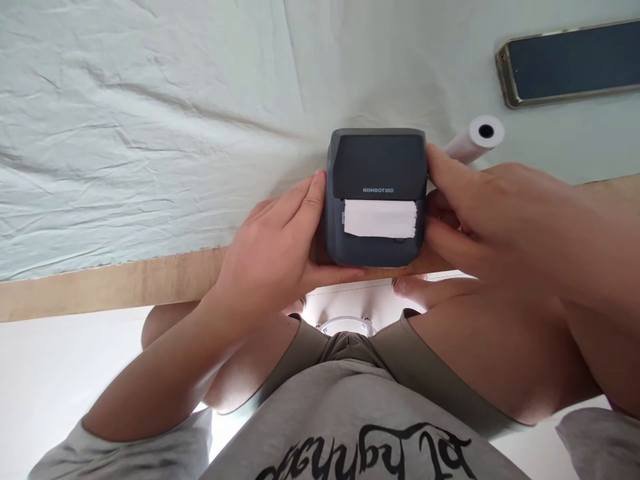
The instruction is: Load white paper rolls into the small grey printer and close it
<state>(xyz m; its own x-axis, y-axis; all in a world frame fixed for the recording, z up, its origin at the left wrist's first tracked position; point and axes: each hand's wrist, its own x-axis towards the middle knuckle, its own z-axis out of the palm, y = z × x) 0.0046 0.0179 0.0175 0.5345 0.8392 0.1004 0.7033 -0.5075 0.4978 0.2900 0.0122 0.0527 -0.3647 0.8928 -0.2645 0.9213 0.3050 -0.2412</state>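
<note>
A dark grey label printer marked NIIMBOT is between my two hands, near the front edge of the table. From its slot a strip of white paper sticks out, with an uneven torn right edge. My left hand is closed along the printer's left side, thumb under the front edge. On the opposite side, my right hand grips the printer with its fingers bent against the casing. Just behind the right hand lies a white paper roll with a dark hollow core, partly hidden by that hand.
A smartphone in a clear-edged case lies at the far right. Wrinkled pale green cloth covers the table, and its bare wooden edge runs along the front. My legs are below that edge.
</note>
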